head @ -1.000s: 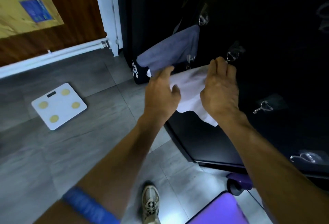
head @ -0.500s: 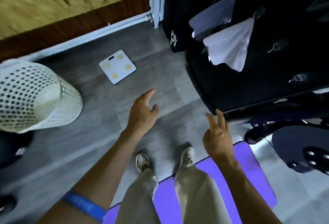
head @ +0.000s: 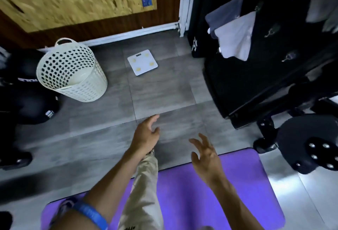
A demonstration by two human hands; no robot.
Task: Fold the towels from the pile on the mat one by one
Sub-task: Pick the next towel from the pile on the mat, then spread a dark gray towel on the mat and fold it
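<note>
A leg in beige trousers (head: 144, 189) is hiding part of the purple mat (head: 210, 193); the picture's near edge is cutting off both, and motion is blurring the far wall.

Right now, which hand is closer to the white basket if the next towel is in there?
Probably the left. The left hand hangs open over the grey floor on the same side as the white basket, while the right hand is open above the purple mat, farther from it. No towel pile is visible.

Bare floor (head: 161, 92) ahead; basket (head: 73, 72) left, black rack (head: 256, 83) right.
</note>
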